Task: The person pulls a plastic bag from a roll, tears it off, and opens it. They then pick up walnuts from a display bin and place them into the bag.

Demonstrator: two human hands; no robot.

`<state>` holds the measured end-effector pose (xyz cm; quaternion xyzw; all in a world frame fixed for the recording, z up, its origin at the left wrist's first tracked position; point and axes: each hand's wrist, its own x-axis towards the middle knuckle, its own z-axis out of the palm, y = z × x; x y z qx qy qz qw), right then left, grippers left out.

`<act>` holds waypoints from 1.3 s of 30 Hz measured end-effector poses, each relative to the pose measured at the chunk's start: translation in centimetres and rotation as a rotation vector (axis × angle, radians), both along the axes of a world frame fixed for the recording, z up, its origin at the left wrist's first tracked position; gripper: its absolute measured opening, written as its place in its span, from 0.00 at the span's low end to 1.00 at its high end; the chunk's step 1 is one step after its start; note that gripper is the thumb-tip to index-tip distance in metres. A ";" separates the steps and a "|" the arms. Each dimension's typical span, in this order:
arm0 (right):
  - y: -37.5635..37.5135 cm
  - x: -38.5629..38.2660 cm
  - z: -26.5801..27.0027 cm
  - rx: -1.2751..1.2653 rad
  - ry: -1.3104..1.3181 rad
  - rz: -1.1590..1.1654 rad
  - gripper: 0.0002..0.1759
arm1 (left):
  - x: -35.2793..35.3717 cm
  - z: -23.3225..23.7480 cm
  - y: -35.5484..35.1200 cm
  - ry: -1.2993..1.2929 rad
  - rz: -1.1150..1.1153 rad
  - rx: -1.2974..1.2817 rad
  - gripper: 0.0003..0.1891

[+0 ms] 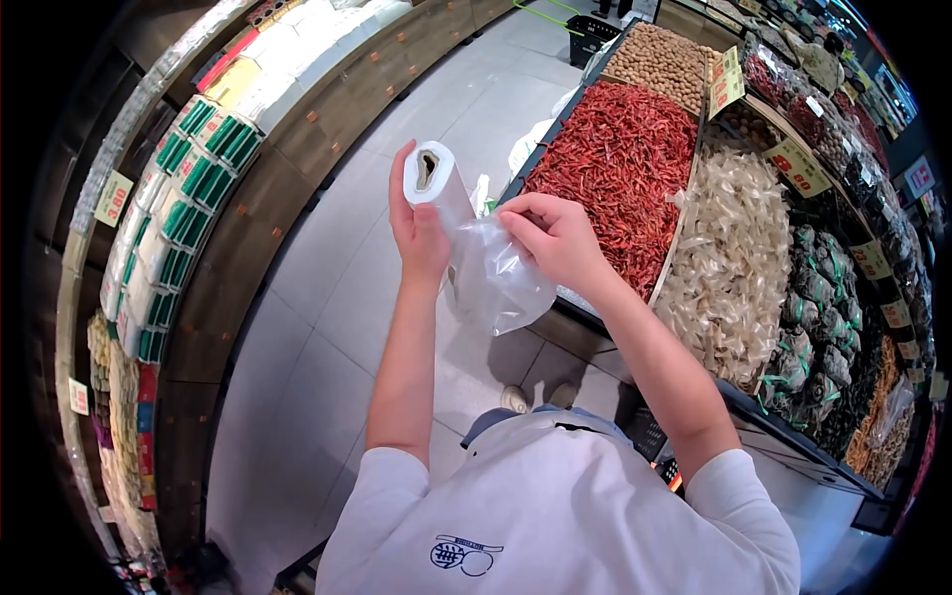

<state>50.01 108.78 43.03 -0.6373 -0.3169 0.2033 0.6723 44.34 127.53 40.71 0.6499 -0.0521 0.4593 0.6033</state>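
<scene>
A roll of clear plastic bags (pixel 448 186) is held upright, its hollow core facing up, in my left hand (pixel 420 230), whose fingers wrap its left side. From the roll a loose translucent bag (pixel 504 286) hangs down over the aisle. My right hand (pixel 553 236) pinches the upper edge of this bag with thumb and fingers, just right of the roll. Close beyond my right hand lies a bin of dried red chillies (pixel 623 169).
On the right, a stand also holds walnuts (pixel 659 64), wrapped pale goods (pixel 729 268) and dark tied bundles (pixel 818 307). Shelves with green-and-white packs (pixel 188 198) line the left. A black basket (pixel 590 40) stands at the aisle's far end.
</scene>
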 end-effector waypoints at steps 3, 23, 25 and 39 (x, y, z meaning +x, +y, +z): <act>-0.6 0.1 -1.1 0.007 0.075 -0.034 0.07 | 0.0 -0.2 0.1 0.003 0.002 0.006 0.52; -7.1 -1.9 -10.8 -0.068 0.428 -0.327 0.08 | 0.7 -2.1 1.6 0.015 0.013 0.013 0.50; -7.9 -2.0 -11.5 -0.078 0.436 -0.342 0.08 | 0.6 -2.3 1.6 0.056 0.061 0.006 0.52; -12.3 -3.5 -17.0 -0.074 0.508 -0.498 0.08 | 0.3 -1.9 0.5 0.091 0.111 -0.015 0.53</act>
